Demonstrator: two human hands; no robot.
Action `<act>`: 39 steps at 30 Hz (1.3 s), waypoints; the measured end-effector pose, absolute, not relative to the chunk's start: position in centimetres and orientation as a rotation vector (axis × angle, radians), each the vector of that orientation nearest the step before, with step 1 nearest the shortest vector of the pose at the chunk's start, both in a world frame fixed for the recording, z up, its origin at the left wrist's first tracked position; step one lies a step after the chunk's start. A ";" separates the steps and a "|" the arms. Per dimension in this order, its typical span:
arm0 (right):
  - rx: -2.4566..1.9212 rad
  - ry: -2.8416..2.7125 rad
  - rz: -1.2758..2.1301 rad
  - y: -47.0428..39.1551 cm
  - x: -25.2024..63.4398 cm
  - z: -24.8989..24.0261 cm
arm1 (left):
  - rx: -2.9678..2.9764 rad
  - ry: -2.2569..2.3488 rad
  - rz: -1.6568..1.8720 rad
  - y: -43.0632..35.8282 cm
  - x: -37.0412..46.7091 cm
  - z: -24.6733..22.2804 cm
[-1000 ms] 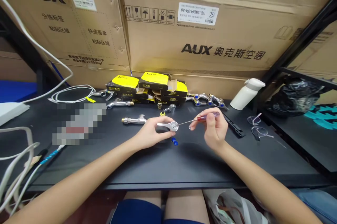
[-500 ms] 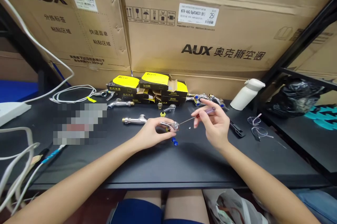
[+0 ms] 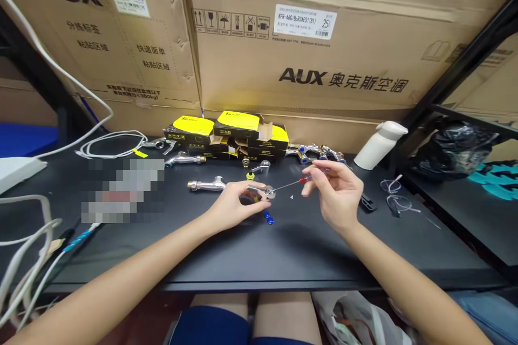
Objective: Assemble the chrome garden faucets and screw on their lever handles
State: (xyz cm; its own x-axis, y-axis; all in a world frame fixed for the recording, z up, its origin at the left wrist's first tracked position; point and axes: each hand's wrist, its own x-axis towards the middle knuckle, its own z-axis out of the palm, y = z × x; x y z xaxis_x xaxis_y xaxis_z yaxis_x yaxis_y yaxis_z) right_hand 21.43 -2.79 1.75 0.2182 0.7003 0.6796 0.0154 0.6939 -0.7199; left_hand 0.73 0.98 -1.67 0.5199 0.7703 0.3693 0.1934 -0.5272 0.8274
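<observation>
My left hand (image 3: pixel 230 205) pinches a small chrome faucet handle (image 3: pixel 263 191) between thumb and fingers, its round end facing right. My right hand (image 3: pixel 338 191) is closed round the grip of a screwdriver (image 3: pixel 292 183) with a thin metal shaft and red at the collar. The shaft's tip reaches the round end of the handle; whether it sits in a screw is too small to tell. Blue caps (image 3: pixel 268 218) lie just below my left hand. Behind it are a chrome faucet body (image 3: pixel 207 185), a yellow-green fitting (image 3: pixel 250 176) and another chrome handle (image 3: pixel 261 166).
Yellow and black boxes (image 3: pixel 237 124) are stacked at the back, with chrome faucet parts (image 3: pixel 318 151) beside them. A white bottle (image 3: pixel 380 145), glasses (image 3: pixel 396 195) and a black tool (image 3: pixel 367 203) stand or lie at right. White cables (image 3: pixel 30 248) run along the left.
My right hand has shifted slightly right and its fingers have changed position on the screwdriver, baring the red collar. My left hand keeps the handle in nearly the same place.
</observation>
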 end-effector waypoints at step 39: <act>-0.697 -1.249 0.638 -2.0 21.7 1.9 | 2.222 0.790 1.036 0.9 0.4 -1.3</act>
State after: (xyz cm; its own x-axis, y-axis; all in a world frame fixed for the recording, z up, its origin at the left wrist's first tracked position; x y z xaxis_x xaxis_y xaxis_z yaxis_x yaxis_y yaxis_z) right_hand 21.74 -2.00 1.89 0.2016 0.7606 0.6171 -0.0544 0.6378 -0.7683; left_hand 0.40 0.88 -1.28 0.5286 0.7032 0.4755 0.2723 -0.6710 0.6897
